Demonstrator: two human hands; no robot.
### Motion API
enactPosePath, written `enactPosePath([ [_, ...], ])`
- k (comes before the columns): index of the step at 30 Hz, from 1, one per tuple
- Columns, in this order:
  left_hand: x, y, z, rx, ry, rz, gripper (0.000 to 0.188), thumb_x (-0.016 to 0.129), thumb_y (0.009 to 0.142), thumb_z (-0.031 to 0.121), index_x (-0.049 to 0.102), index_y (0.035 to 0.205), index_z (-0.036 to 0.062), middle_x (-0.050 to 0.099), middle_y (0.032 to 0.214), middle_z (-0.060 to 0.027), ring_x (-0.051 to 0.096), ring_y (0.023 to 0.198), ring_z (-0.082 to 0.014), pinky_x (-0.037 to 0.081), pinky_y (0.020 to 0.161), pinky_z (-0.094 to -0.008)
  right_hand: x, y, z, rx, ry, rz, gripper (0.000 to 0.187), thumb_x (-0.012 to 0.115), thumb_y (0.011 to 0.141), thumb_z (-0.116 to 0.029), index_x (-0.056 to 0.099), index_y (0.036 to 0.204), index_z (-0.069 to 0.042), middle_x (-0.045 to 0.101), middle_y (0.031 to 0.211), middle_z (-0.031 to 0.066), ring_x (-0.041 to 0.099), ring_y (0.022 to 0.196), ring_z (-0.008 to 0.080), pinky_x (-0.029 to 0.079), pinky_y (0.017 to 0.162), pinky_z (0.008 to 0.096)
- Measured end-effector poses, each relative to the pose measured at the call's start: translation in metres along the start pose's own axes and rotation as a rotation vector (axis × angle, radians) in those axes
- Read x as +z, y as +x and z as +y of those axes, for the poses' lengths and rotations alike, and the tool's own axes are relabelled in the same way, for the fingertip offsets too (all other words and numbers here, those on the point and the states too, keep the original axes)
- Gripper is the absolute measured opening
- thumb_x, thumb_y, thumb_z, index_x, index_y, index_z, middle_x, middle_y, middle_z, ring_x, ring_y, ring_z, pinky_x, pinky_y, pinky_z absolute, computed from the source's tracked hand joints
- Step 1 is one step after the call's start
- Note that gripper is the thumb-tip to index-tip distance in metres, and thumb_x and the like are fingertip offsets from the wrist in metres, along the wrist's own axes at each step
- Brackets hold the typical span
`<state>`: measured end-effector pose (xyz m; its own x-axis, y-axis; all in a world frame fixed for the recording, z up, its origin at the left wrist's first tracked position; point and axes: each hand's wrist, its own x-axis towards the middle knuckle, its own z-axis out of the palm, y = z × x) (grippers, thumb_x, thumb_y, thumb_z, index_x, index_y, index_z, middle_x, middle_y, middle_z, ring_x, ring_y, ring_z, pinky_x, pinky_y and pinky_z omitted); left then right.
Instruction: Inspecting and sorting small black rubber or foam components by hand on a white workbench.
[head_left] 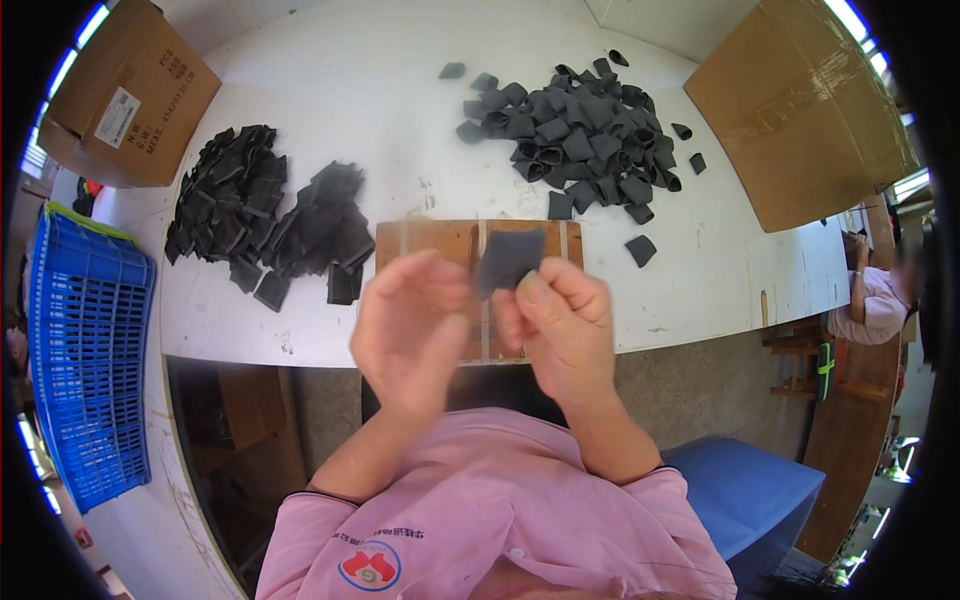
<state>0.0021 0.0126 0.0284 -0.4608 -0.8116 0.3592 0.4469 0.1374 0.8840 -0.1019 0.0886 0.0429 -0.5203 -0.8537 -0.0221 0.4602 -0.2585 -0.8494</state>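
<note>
Between thumb and fingers my right hand (565, 325) pinches a small dark grey fabric sleeve (511, 258) by its lower right corner. The piece is held up over a brown wooden board (450, 240) at the table's front edge. My left hand (412, 325), slightly blurred, is just left of the piece, fingers apart and holding nothing. Ahead to the right lies a loose heap of similar grey fabric sleeves (590, 130), several with open ends showing. To the left are two piles of flatter black pieces, one larger (228, 195) and one smaller (325, 225).
Cardboard boxes stand on the white table (370, 90), one at the far left (130, 90) and one at the right (800, 110). A blue plastic crate (95, 360) is beside the table's left edge. Right of me sits a blue box-like object (745, 495). Another person (875, 305) works farther right.
</note>
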Motion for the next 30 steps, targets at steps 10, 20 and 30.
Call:
enactPosePath([
  [10, -0.003, -0.017, -0.015, -0.150, 0.274, 0.072, 0.007, 0.059, 0.075, -0.004, 0.055, 0.080, -0.0012, 0.058, 0.086, -0.0086, 0.054, 0.069, -0.0096, 0.043, 0.062, -0.0205, -0.016, -0.019, 0.031, -0.086, -0.490, 0.081, 0.013, 0.058, 0.081, -0.014, 0.056, 0.077, -0.001, 0.052, 0.062, 0.0045, 0.048, 0.053, 0.0107, 0.039, 0.047, 0.0208],
  [20, -0.006, -0.019, -0.017, 0.174, 0.781, -0.069, 0.015, 0.062, 0.061, -0.006, 0.052, 0.070, 0.0017, 0.055, 0.064, -0.0087, 0.054, 0.054, -0.0193, 0.043, 0.049, -0.0270, -0.019, -0.009, 0.033, -0.609, -0.951, 0.027, 0.019, 0.061, 0.066, 0.004, 0.057, 0.084, 0.000, 0.052, 0.072, 0.0106, 0.052, 0.056, 0.0177, 0.042, 0.045, 0.0252],
  [30, -0.036, -0.023, -0.031, 0.183, 0.785, 0.088, 0.013, 0.053, 0.068, -0.009, 0.051, 0.078, -0.0002, 0.055, 0.077, -0.0104, 0.051, 0.060, -0.0175, 0.042, 0.055, -0.0249, -0.031, 0.018, 0.012, -0.842, -1.114, 0.226, 0.009, 0.056, 0.069, 0.006, 0.054, 0.075, -0.001, 0.052, 0.065, 0.0054, 0.050, 0.055, 0.0146, 0.039, 0.048, 0.0238],
])
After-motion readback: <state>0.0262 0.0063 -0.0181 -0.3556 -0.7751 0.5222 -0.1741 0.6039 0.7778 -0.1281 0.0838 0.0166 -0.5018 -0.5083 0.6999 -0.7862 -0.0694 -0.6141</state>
